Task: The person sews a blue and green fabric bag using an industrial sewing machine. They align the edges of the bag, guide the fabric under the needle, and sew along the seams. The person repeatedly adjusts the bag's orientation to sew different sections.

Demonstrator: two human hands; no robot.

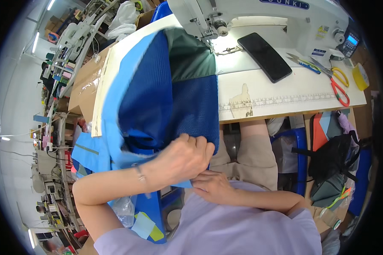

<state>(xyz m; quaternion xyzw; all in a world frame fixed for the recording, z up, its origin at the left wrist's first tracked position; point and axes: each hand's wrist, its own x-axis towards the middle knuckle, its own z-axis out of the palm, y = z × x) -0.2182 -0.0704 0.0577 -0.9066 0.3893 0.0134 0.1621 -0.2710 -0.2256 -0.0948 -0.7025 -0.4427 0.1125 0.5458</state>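
A sewn fabric piece (pixel 194 102), with navy mesh, a dark green panel and a light blue outer side, hangs off the table's front edge toward my lap. It looks like an open bag or pouch, turned partly inside out. My left hand (pixel 185 157) is closed in a fist on the lower edge of its mesh. Just below, my right hand (pixel 213 187) pinches a light blue corner of the same piece, its fingertips partly hidden. The green top edge lies beside the needle area of a white sewing machine (pixel 247 12).
On the white table (pixel 285 100), a black phone (pixel 264 57) lies right of the needle. Farther right are red-and-yellow-handled scissors (pixel 337 87), a blue-handled snipper (pixel 309 66) and yellow tape (pixel 361 77). A cardboard box (pixel 86 83) stands left. A black bag (pixel 334 159) sits at lower right.
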